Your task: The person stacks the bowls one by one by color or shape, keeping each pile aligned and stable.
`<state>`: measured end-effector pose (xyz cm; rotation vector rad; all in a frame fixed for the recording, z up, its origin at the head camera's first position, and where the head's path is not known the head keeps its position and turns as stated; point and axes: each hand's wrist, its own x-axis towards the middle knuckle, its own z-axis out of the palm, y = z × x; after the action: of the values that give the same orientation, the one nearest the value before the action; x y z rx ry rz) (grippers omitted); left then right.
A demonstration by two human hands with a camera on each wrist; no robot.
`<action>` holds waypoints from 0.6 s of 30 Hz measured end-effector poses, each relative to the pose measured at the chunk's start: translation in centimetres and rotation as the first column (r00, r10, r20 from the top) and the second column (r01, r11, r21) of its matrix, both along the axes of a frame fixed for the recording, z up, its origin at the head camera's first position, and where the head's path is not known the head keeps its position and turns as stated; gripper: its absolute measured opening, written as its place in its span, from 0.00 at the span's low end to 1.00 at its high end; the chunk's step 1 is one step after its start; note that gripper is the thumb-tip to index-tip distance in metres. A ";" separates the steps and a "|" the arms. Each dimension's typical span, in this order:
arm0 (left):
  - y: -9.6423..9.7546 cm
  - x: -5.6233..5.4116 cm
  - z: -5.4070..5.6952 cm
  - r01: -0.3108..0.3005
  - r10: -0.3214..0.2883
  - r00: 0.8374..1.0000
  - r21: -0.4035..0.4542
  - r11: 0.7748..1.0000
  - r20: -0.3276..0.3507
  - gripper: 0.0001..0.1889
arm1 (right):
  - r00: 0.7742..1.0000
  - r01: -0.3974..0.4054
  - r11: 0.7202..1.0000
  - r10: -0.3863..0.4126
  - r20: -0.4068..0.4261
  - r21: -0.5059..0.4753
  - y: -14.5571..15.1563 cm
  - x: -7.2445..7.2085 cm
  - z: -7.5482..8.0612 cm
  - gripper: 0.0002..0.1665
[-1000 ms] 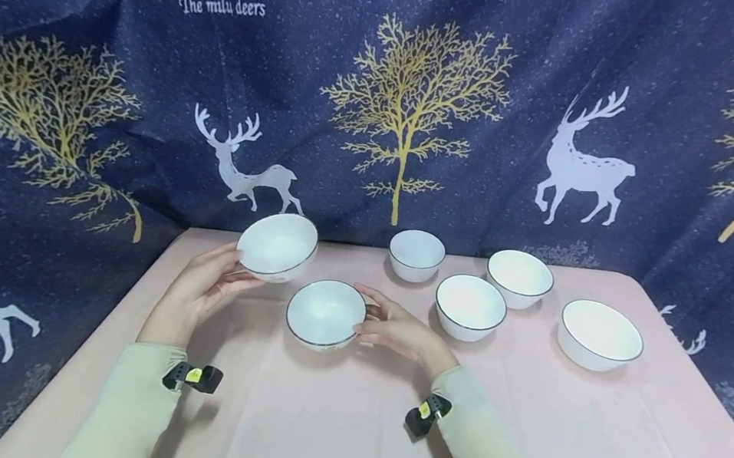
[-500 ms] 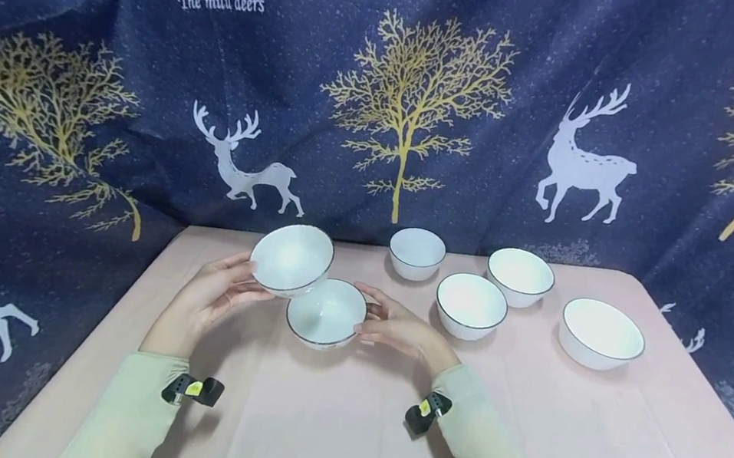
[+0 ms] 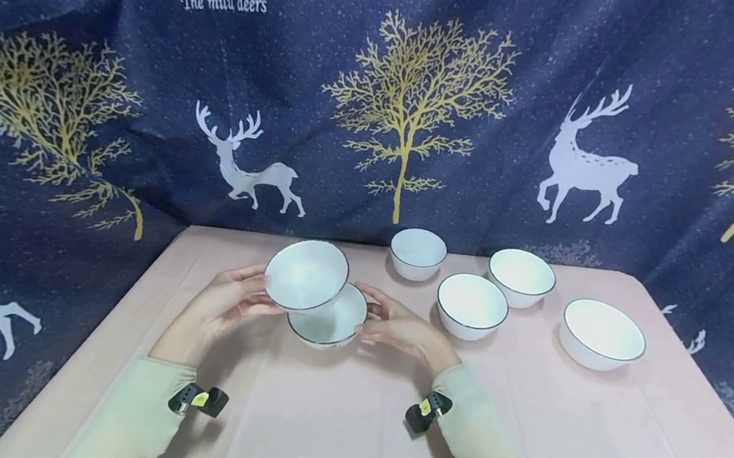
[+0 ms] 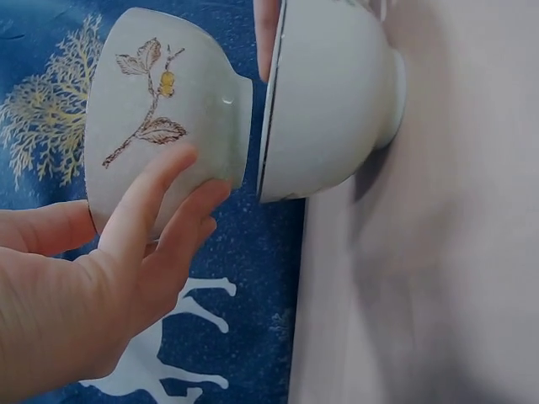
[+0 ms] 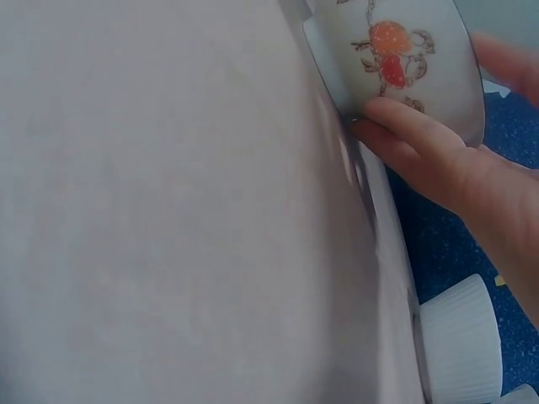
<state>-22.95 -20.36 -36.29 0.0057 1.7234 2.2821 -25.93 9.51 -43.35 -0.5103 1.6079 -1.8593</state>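
Note:
My left hand (image 3: 229, 297) holds a white, dark-rimmed bowl (image 3: 307, 275) by its left side, thumb at the rim and fingers underneath. In the left wrist view this bowl (image 4: 206, 93) shows a brown twig print, and its foot faces the mouth of a second bowl (image 4: 328, 101) with a gap between them. That second bowl (image 3: 333, 327) is lower, partly covered by the first in the head view. My right hand (image 3: 404, 331) grips its right side near the rim; the right wrist view shows orange and red fruit printed on the bowl (image 5: 421, 76).
Right of my hands stand more white bowls: a small one (image 3: 417, 254) at the back, two close together, one nearer (image 3: 471, 306) and one behind (image 3: 520, 279), and a wide one (image 3: 602, 336) at far right. A pink cloth (image 3: 313, 423) covers the table; a blue curtain (image 3: 479, 120) hangs behind.
My left hand has carried its bowl right and slightly down, from beside the second bowl to over its left part. The right hand and its bowl stay in place.

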 end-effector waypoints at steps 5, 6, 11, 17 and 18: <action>0.4 0.0 -0.5 0.006 -0.006 1.000 -0.032 0.999 0.005 0.30 | 1.000 -0.002 1.000 0.002 -0.018 0.003 0.0 0.0 -0.1 0.52; 0.5 0.1 -0.5 0.005 -0.004 1.000 -0.038 0.999 0.011 0.30 | 1.000 -0.004 1.000 0.004 -0.022 0.003 0.0 0.0 -0.1 0.51; 0.8 0.2 -0.6 0.010 -0.009 1.000 -0.061 0.998 0.022 0.29 | 0.999 -0.006 1.000 0.006 -0.040 0.008 0.0 -0.1 -0.1 0.52; 1.1 0.4 -0.7 0.006 -0.004 1.000 -0.083 0.997 0.019 0.28 | 0.999 0.006 1.000 -0.005 -0.042 0.004 0.1 -0.1 -0.1 0.51; 1.1 0.4 -0.7 0.008 -0.007 1.000 -0.090 0.996 0.015 0.28 | 0.999 0.011 1.000 -0.010 -0.045 0.008 0.1 -0.1 -0.2 0.51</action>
<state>-22.50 -19.24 -37.04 -0.0228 1.8134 2.1915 -26.03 9.60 -43.51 -0.5449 1.6501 -1.8601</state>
